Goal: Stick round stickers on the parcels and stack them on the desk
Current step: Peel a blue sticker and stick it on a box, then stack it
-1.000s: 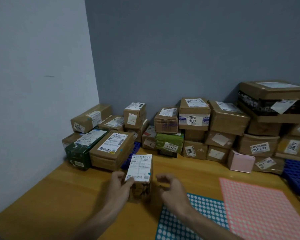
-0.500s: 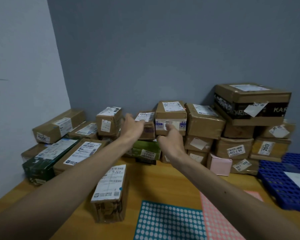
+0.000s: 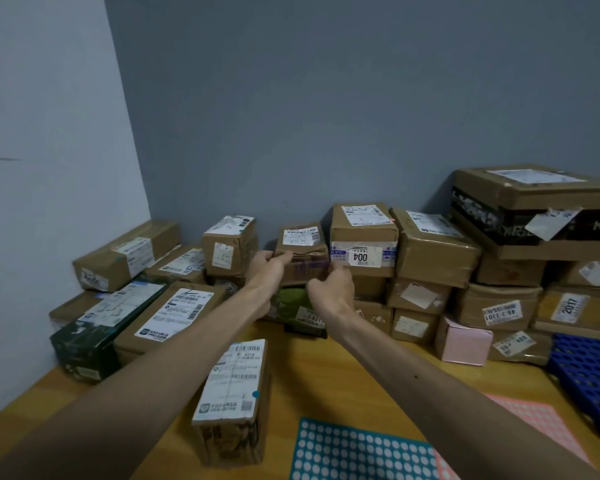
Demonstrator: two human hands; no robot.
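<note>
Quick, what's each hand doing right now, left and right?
Left hand: grips the left side of the small brown parcel in the pile.
Right hand: fingers curled on the same parcel's lower right front edge.

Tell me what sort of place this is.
Probably a parcel sorting or pickup room: labelled cardboard parcels stacked along the wall on a wooden desk, a box tagged 004, sheets of round stickers, and the left hand and right hand gripping a small parcel.
</note>
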